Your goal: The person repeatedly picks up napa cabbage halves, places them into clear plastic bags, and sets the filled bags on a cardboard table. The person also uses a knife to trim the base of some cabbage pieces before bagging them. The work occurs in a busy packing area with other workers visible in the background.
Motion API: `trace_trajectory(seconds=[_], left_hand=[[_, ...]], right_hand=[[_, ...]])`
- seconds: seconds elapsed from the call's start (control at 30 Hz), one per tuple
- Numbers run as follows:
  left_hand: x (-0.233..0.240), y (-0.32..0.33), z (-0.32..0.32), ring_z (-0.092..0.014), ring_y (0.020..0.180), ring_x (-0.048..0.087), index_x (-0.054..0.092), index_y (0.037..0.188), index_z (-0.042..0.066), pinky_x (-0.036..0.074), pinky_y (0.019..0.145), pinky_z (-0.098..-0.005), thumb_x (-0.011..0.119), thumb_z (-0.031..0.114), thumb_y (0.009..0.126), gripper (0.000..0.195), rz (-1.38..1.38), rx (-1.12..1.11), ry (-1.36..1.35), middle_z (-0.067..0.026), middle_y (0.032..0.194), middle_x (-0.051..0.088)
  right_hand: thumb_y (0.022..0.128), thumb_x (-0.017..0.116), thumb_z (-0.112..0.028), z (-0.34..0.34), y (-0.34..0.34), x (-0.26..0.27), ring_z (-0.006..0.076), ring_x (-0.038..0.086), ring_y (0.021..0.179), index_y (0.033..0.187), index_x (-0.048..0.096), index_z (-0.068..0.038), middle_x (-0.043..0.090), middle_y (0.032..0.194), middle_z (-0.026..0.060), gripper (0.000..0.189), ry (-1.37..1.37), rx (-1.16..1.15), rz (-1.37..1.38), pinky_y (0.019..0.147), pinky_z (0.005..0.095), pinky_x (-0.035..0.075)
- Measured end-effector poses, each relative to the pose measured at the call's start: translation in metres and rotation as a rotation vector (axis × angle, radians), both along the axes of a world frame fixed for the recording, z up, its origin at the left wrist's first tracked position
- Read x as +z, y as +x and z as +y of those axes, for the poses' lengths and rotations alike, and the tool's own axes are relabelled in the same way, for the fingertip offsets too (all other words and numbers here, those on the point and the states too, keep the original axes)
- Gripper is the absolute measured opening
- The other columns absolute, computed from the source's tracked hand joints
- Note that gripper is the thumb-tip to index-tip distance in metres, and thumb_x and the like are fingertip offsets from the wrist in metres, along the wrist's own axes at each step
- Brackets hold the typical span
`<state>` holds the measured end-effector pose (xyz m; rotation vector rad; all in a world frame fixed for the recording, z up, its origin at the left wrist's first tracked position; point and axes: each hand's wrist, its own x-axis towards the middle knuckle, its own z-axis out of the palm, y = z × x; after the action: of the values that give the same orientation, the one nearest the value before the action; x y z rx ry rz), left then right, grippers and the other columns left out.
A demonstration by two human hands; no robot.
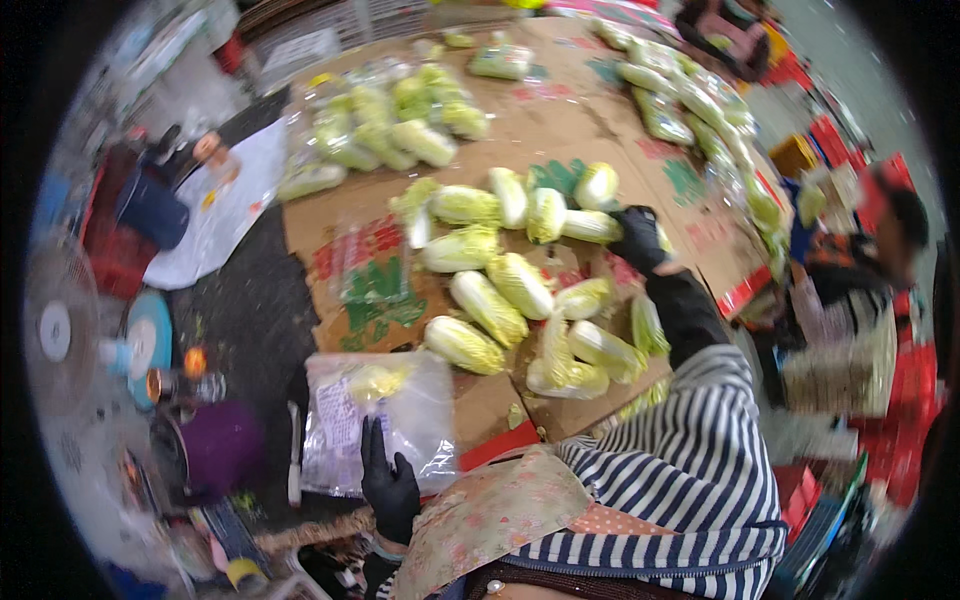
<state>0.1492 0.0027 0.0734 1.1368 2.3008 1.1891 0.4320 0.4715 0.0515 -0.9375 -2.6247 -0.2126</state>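
My left hand (390,480), in a black glove, lies with its fingers apart at the near edge of a stack of clear plastic bags (431,420). Printed writing shows on the bags, and a yellow cabbage leaf (377,382) sits near their far edge. My right hand (637,238), also black-gloved, reaches out to the right end of a small napa cabbage (589,226). Its fingers cover that end, so a firm grip cannot be made out. Several loose napa cabbages lie around it, among them one (519,285) in the middle and one (463,345) nearer the bags.
Flattened cardboard (547,135) covers the table. Bagged cabbages lie at the back left (375,124) and along the right side (705,97). A white-handled knife (294,457) is left of the bags, near a purple container (217,450). Another person (847,255) is at the right.
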Motion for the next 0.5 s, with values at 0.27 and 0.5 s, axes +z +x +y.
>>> trace_trajectory(seconds=[0.27, 0.5], left_hand=[[0.018, 0.007, -0.002, -0.023, 0.075, 0.061, 0.024, 0.142, 0.003, 0.046, 0.051, -0.0268, 0.066, 0.005, 0.072, 0.081, -0.038, 0.113, -0.035, -0.0196, 0.145, 0.027], [0.022, 0.01, -0.005, -0.03, 0.072, 0.063, 0.029, 0.142, 0.009, 0.049, 0.052, -0.0336, 0.053, 0.0, 0.069, 0.077, -0.075, 0.01, -0.057, -0.0196, 0.147, 0.023]], right_hand=[[0.075, 0.07, -0.003, -0.065, -0.084, 0.128, 0.017, 0.055, 0.104, 0.138, 0.038, -0.011, 0.057, 0.119, 0.0139, 0.071, -0.728, 0.049, 0.33, 0.086, 0.0313, 0.047], [0.071, 0.071, -0.014, -0.111, -0.29, 0.061, 0.0337, 0.059, 0.095, 0.115, 0.057, -0.008, 0.062, 0.103, 0.0166, 0.046, -0.517, 0.574, 0.04, 0.082, 0.0391, 0.048]])
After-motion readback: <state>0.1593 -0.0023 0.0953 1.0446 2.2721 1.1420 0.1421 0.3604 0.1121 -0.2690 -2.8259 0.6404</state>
